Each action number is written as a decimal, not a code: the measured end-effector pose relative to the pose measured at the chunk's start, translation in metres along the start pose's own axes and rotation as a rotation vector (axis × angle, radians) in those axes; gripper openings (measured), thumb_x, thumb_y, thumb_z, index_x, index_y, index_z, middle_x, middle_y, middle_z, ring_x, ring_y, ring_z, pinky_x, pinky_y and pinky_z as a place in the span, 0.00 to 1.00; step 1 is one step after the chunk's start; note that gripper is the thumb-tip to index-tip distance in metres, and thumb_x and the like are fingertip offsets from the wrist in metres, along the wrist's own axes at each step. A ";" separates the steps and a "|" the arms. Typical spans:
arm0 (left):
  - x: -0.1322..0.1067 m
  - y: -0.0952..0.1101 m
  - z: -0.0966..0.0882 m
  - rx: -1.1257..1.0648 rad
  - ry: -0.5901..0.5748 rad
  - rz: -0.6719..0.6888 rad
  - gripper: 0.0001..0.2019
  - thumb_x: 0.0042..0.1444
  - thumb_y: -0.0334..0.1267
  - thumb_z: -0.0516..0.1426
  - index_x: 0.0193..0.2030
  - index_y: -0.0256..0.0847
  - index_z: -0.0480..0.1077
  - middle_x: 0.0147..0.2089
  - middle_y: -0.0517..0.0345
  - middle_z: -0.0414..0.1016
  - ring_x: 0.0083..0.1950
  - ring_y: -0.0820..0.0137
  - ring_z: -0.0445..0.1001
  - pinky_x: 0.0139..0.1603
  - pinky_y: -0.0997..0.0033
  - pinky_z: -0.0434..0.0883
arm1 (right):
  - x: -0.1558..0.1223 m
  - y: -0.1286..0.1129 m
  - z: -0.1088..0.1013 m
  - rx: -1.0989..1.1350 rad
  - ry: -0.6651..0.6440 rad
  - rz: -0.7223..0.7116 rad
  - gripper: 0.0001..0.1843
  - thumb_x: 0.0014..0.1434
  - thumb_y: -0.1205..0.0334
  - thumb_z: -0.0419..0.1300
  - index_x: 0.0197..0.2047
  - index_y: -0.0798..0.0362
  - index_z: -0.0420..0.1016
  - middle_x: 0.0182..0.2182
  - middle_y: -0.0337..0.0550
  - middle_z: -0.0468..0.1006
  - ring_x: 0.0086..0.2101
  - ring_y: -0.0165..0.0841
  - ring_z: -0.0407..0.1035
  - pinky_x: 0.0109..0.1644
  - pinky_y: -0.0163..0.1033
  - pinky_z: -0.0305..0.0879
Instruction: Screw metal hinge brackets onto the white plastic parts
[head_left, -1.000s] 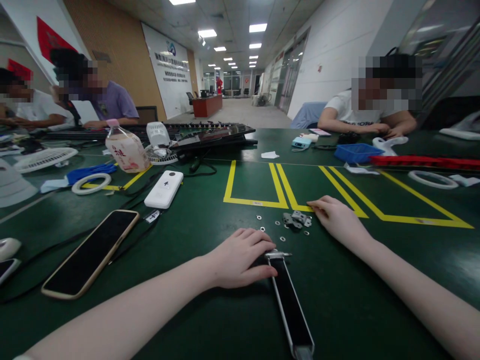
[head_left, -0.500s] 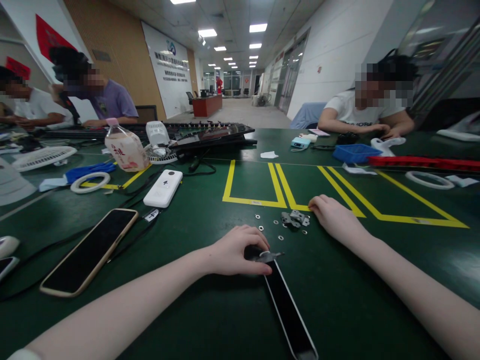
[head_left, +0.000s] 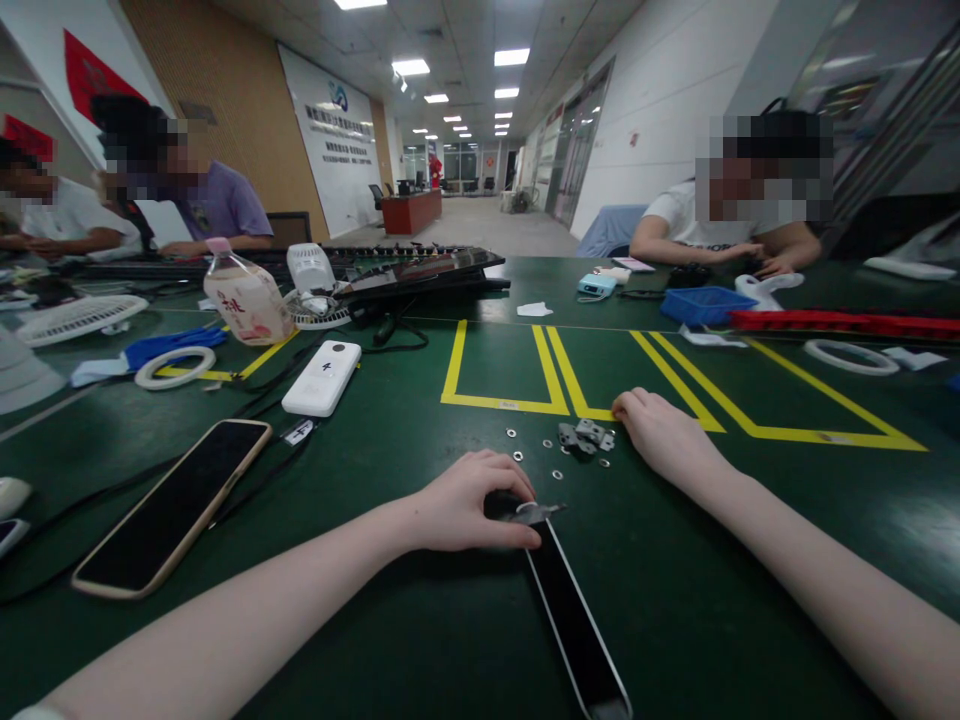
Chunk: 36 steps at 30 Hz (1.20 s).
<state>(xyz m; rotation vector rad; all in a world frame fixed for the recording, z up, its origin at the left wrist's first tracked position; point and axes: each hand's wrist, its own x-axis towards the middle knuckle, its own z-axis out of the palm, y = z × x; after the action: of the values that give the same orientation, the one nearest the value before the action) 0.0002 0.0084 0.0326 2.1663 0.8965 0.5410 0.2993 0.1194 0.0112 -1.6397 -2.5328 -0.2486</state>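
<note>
My left hand [head_left: 472, 505] is wrapped around the far end of a long black bar with silver edges [head_left: 577, 625], which runs toward me across the green table. A small grey metal piece [head_left: 538, 513] lies across that end, between thumb and fingers. My right hand [head_left: 664, 430] rests on the table by a yellow tape line, its fingers curled with the tips pressed together. Whatever they might hold is hidden. Just left of them sits a little pile of grey metal brackets [head_left: 586, 437]. Several small ring washers [head_left: 557, 475] are scattered around the pile.
Yellow tape outlines [head_left: 506, 405] mark the table ahead. On the left are a phone [head_left: 174, 505], a white power bank [head_left: 322, 378], a drink bottle [head_left: 246, 295] and cables. A blue tray [head_left: 707, 306] stands at the far right. Other people sit across the table.
The whole view has shifted very slightly. Both hands, the bar and the brackets keep the same places relative to each other.
</note>
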 end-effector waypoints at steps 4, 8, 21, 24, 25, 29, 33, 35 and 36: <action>0.000 0.001 0.000 -0.003 -0.006 -0.008 0.12 0.55 0.44 0.63 0.44 0.43 0.73 0.52 0.57 0.74 0.56 0.61 0.69 0.57 0.57 0.62 | 0.000 0.002 0.001 0.011 0.004 0.004 0.12 0.61 0.71 0.51 0.45 0.60 0.71 0.44 0.53 0.72 0.42 0.43 0.69 0.42 0.46 0.71; -0.001 0.000 0.001 0.002 -0.003 -0.007 0.13 0.56 0.45 0.63 0.44 0.43 0.73 0.51 0.57 0.75 0.54 0.62 0.70 0.56 0.57 0.63 | 0.001 0.005 0.003 0.026 0.015 0.010 0.12 0.61 0.70 0.49 0.45 0.59 0.71 0.44 0.53 0.72 0.43 0.43 0.69 0.42 0.46 0.71; 0.000 0.000 0.001 -0.012 0.010 -0.003 0.13 0.54 0.46 0.64 0.43 0.42 0.73 0.50 0.56 0.75 0.53 0.62 0.70 0.56 0.59 0.61 | 0.004 0.027 -0.004 0.187 -0.079 -0.076 0.13 0.63 0.58 0.50 0.42 0.54 0.73 0.43 0.48 0.72 0.38 0.39 0.70 0.38 0.43 0.70; 0.000 0.001 0.000 -0.019 0.004 -0.016 0.13 0.55 0.45 0.64 0.44 0.42 0.73 0.51 0.56 0.75 0.54 0.62 0.70 0.57 0.58 0.61 | 0.004 0.030 -0.005 0.203 -0.080 -0.070 0.13 0.63 0.58 0.50 0.41 0.54 0.73 0.43 0.48 0.72 0.38 0.39 0.70 0.39 0.44 0.69; -0.001 0.001 0.000 -0.021 0.002 -0.019 0.13 0.55 0.45 0.64 0.44 0.43 0.73 0.51 0.56 0.75 0.54 0.62 0.70 0.58 0.58 0.61 | 0.004 0.029 -0.005 0.203 -0.073 -0.068 0.13 0.63 0.58 0.50 0.41 0.54 0.73 0.43 0.48 0.72 0.38 0.39 0.70 0.39 0.44 0.69; 0.000 0.001 0.001 -0.025 0.005 -0.022 0.14 0.54 0.46 0.64 0.44 0.43 0.73 0.51 0.57 0.75 0.54 0.62 0.70 0.59 0.58 0.60 | 0.003 0.027 -0.006 0.209 -0.058 -0.053 0.13 0.62 0.57 0.50 0.41 0.54 0.72 0.42 0.48 0.72 0.38 0.40 0.69 0.37 0.44 0.69; 0.000 -0.001 0.002 -0.024 0.014 -0.007 0.14 0.54 0.45 0.64 0.44 0.42 0.74 0.50 0.57 0.75 0.53 0.62 0.70 0.58 0.59 0.61 | 0.005 0.028 -0.003 0.268 -0.075 0.000 0.11 0.62 0.58 0.52 0.40 0.54 0.72 0.42 0.48 0.72 0.39 0.40 0.69 0.40 0.45 0.69; 0.000 -0.001 0.002 -0.021 0.020 0.002 0.13 0.54 0.45 0.64 0.43 0.42 0.74 0.50 0.57 0.75 0.53 0.62 0.70 0.57 0.59 0.61 | 0.006 0.030 -0.001 0.284 -0.083 0.028 0.11 0.61 0.59 0.53 0.39 0.55 0.72 0.42 0.49 0.72 0.40 0.40 0.69 0.42 0.45 0.70; 0.000 -0.001 0.003 -0.020 0.022 0.004 0.13 0.54 0.45 0.64 0.43 0.42 0.74 0.50 0.57 0.75 0.53 0.62 0.70 0.57 0.59 0.60 | 0.007 0.031 0.001 0.285 -0.083 0.040 0.10 0.61 0.59 0.53 0.39 0.55 0.73 0.41 0.49 0.72 0.41 0.40 0.69 0.43 0.45 0.69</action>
<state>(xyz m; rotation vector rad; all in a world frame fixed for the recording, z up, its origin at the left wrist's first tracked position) 0.0016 0.0077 0.0304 2.1487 0.8955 0.5747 0.3243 0.1380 0.0139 -1.6153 -2.4509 0.1797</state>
